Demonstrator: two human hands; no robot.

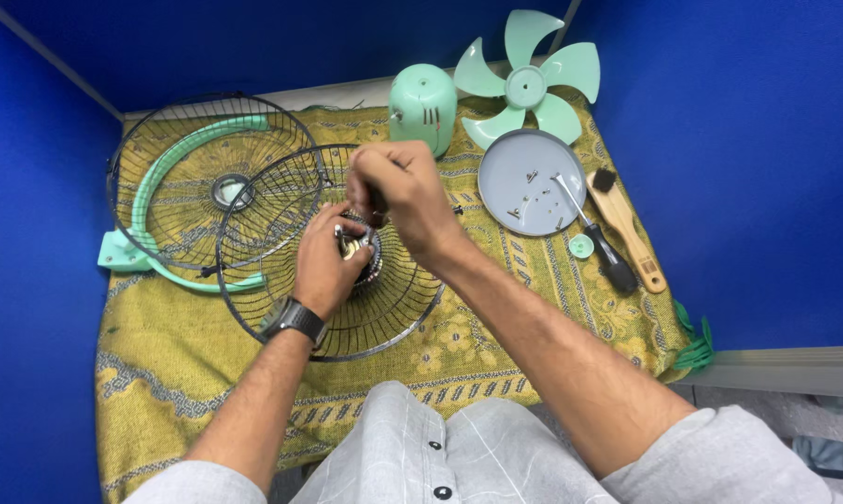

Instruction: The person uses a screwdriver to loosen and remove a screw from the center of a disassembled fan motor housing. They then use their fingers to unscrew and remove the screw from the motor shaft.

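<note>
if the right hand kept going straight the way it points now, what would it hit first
Probably the motor part at the hub of the near wire fan guard. The right hand angles down and left onto it, holding a dark tool; the left hand grips that part just beside. Depth is hard to judge.

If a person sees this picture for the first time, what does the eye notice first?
At the centre, the left hand and the right hand meet over the hub of a black wire fan guard. Behind, at the cloth's far edge, lies a mint-green fan blade, with a grey plate of small screws below it.
</note>
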